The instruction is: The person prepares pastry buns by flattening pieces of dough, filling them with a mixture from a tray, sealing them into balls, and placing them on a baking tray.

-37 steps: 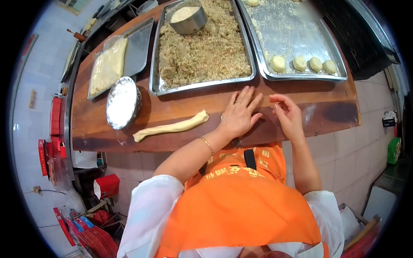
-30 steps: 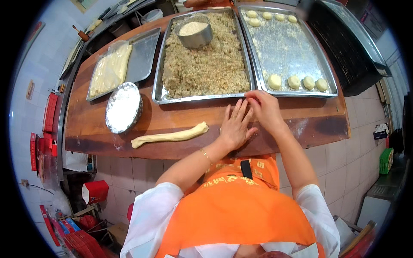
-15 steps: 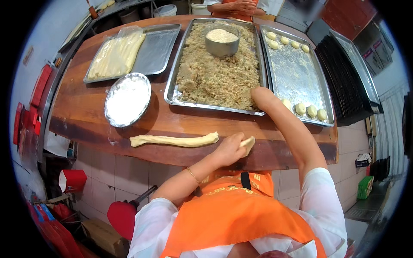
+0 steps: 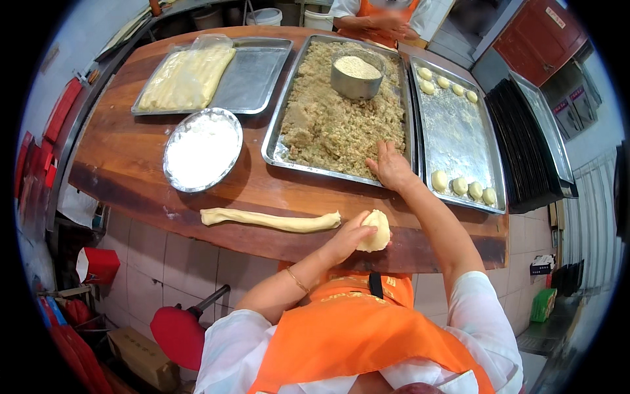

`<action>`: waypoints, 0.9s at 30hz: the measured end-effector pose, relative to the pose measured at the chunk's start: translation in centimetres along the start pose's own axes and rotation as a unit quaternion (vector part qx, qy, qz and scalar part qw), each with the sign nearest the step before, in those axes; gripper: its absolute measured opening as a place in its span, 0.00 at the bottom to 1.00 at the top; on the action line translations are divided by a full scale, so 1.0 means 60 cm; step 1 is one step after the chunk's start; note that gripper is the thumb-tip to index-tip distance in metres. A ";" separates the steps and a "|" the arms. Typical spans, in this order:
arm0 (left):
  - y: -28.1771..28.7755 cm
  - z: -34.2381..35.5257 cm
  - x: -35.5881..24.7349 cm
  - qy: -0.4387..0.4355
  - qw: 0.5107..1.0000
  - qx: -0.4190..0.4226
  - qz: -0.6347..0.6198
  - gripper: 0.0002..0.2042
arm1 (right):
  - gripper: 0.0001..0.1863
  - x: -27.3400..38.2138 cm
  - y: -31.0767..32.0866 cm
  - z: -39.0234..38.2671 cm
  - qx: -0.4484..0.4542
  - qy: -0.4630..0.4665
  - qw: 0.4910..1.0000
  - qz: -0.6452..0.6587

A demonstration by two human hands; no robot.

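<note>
My left hand (image 4: 348, 237) holds a flattened round of pale dough (image 4: 375, 231) above the table's near edge, its thumb resting on the dough. To its left, a long dough rope (image 4: 270, 220) lies on the wood. Fingers apart, my right hand (image 4: 392, 168) reaches over the near right rim of a large metal tray (image 4: 321, 172) and touches the crumbly brown filling (image 4: 328, 134) in it. A round metal container (image 4: 356, 87) with pale crumbs or grains sits on the filling. Several small dough balls (image 4: 459, 186) stand on the tray (image 4: 456, 125) at right.
On the wooden table (image 4: 118, 157), a bowl of white flour (image 4: 202, 151) stands left of the filling. Behind it, a tray (image 4: 252, 75) holds plastic-covered dough strips (image 4: 190, 72). Dark stacked trays (image 4: 525, 138) rise at right. Another person (image 4: 380, 23) stands across the table.
My right hand has gone from bent down at the filling tray's corner to spread fingers on the filling. The dough in my left hand now faces up more fully. The whole view has shifted slightly.
</note>
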State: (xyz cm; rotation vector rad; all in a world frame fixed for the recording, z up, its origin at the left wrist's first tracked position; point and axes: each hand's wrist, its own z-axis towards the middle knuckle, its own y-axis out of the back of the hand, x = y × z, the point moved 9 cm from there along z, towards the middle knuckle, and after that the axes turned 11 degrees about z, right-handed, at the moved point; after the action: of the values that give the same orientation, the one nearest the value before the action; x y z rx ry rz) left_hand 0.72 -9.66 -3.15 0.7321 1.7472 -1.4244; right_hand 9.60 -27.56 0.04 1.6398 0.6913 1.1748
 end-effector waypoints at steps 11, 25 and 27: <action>-0.012 -0.016 -0.031 -0.013 0.998 -0.015 -0.066 0.21 | 0.20 -0.002 0.065 0.019 -0.138 -0.020 0.987 0.079; 0.006 -0.002 -0.089 -0.077 0.993 -0.051 -0.074 0.20 | 0.24 -0.041 0.083 0.033 -0.240 0.022 0.948 0.208; 0.005 -0.002 -0.096 -0.076 0.993 -0.048 -0.073 0.19 | 0.24 -0.085 0.065 0.045 -0.200 -0.053 0.902 0.378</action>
State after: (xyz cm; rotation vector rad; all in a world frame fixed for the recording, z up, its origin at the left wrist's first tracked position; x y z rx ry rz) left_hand 4.13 -9.34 1.47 0.4414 1.7651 -1.4417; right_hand 9.86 -34.38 1.54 1.6253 -0.3053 1.6136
